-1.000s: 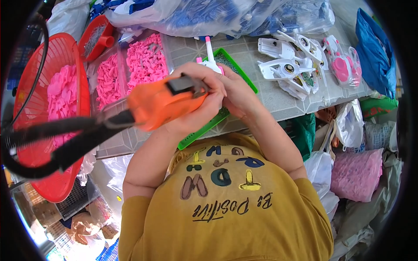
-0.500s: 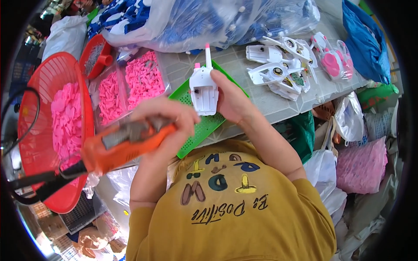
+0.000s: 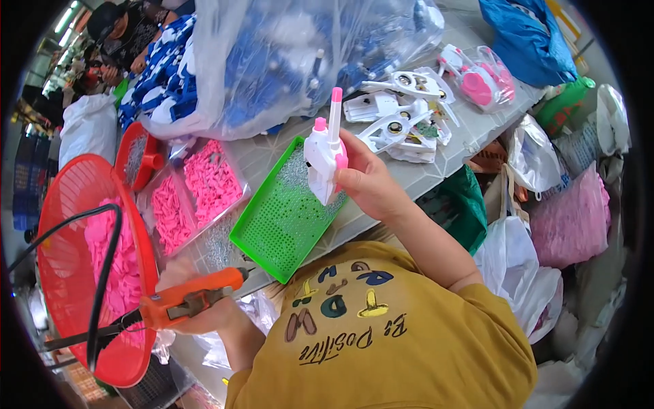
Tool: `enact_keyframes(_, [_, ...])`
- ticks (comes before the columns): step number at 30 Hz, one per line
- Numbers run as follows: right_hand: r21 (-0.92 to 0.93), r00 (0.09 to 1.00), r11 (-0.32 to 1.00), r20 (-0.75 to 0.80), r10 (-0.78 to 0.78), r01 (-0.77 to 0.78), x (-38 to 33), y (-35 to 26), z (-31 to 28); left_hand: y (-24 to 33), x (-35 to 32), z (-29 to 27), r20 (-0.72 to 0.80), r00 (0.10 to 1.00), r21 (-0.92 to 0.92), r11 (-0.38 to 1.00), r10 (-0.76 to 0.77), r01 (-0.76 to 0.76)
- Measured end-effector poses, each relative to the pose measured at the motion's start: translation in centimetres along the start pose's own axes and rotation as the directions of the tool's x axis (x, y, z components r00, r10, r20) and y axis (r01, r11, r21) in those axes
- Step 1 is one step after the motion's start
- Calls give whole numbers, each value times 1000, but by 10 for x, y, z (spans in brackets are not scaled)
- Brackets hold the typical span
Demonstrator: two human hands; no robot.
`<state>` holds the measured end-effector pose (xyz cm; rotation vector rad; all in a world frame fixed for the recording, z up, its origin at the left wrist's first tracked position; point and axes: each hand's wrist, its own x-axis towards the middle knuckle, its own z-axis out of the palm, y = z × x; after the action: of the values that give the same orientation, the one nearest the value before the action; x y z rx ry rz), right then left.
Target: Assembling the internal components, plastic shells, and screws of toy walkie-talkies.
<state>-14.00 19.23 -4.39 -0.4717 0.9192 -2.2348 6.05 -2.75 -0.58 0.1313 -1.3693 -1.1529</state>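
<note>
My left hand (image 3: 221, 317) is closed round an orange electric screwdriver (image 3: 180, 303), low on the left, its dark tip pointing right toward the green basket. A black cord runs from its back end. In my right hand (image 3: 373, 178) is a white plastic toy part (image 3: 320, 158) with a pink-tipped stalk, gripped between thumb and fingers and tilted on its side. That part is held above the green perforated basket (image 3: 272, 235), which has many small silvery screws at its far end. The screwdriver and the toy part are well apart.
A red basket (image 3: 61, 266) of pink pieces stands left, beside a clear tray (image 3: 246, 198) of small pink parts and a red scoop (image 3: 151, 161) of screws. White toy assemblies (image 3: 398, 126) lie right. A large clear bag (image 3: 272, 75) covers the back. Another person (image 3: 129, 41) is far left.
My left hand has drawn the screwdriver away from the toy part, down and left. My right hand has turned the part from its open back onto its side. The view has shifted.
</note>
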Motion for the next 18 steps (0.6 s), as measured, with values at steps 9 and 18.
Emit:
enact_keyframes(9, [-157, 978, 976, -121, -169, 149, -2, -12, -9, 11, -52, -69, 342, 940, 642, 732, -8, -227])
enact_keyframes(18, [98, 968, 995, -247, 44, -21, -2, -21, -4, 4, -44, -1, 678, 643, 529, 844, -357, -89])
